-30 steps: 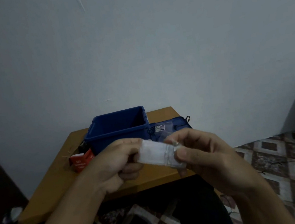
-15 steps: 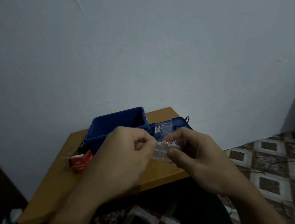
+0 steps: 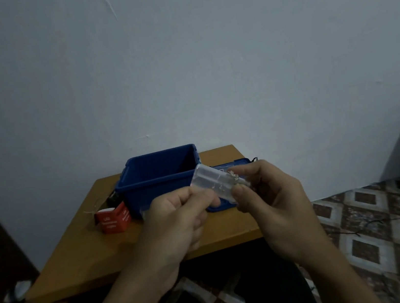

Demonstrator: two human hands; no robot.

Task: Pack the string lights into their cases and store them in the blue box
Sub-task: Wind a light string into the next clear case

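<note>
A small clear plastic case (image 3: 211, 183) with thin wire string lights (image 3: 233, 176) bunched at its right end is held between both hands, just in front of the open blue box (image 3: 157, 183). My left hand (image 3: 178, 221) pinches the case's lower left edge. My right hand (image 3: 272, 197) grips its right end, thumb underneath. The blue box stands on the wooden table (image 3: 100, 252); its inside is dark and its contents cannot be made out. The box's blue lid (image 3: 232, 167) lies flat to its right, mostly hidden by my hands.
A red cardboard light carton (image 3: 113, 218) stands left of the box, with a dark item and a loose wire behind it. A patterned tiled floor (image 3: 384, 228) spreads to the right. The wall rises right behind the table.
The case has tilted up so its left end points toward the box. Both hands rose slightly and shifted their grip; the lights now show at the right end.
</note>
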